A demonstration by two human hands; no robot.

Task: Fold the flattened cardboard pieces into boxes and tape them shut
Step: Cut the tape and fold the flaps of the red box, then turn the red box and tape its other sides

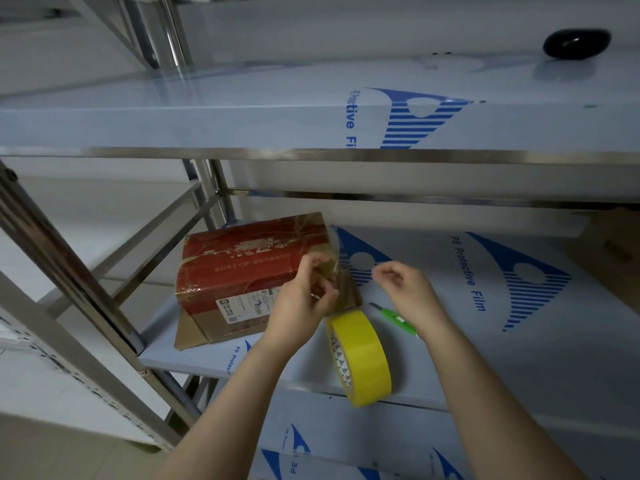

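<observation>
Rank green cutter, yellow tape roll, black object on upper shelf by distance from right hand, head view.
1. Green cutter, on the shelf under the right hand.
2. Yellow tape roll, lower left at shelf edge.
3. Black object, upper shelf, far right.

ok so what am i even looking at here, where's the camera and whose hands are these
No machine here: a person wears a camera on the head, looking down at their own two hands. On a metal shelf covered in protective film lie a red cardboard box, a yellow tape roll at the front edge and a green cutter beside it. The left hand pinches a strip of tape at the box's right end. The right hand hovers nearby, fingers curled; whether it holds tape is unclear.
</observation>
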